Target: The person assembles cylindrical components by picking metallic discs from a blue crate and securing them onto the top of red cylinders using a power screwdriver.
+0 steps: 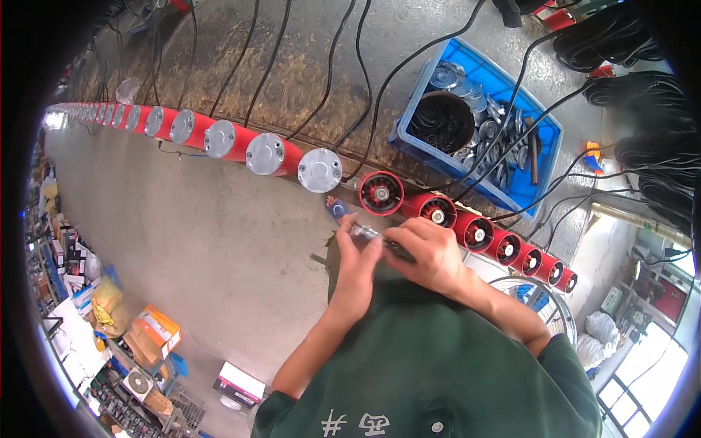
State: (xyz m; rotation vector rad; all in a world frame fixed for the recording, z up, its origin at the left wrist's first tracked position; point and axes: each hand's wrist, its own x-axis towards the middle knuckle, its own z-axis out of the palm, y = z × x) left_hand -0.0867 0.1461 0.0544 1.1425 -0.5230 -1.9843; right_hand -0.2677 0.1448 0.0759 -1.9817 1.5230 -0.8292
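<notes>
Fingers (345, 228) of the left hand (354, 274) and right hand (429, 254) are closed on a part (365, 232) — silvery, glossy, partly hidden, its full outline unclear — held near a red cylinder (381, 193).

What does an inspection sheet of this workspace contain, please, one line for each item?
Surface: worn brown-and-grey surface behind the row, stained.
Job's things: small silvery part in hand, shape partly hidden; open red cylinders to the right; round silver metal lids on red cylinders to the left; blue plastic crate of metal parts.
Clutter: orange-and-white cardboard box, lower left.
Hands: left hand and right hand meet at the part.
Cables: thin black cables behind cylinders; black coils at right.
Surroundings: grey floor; bright window.
</notes>
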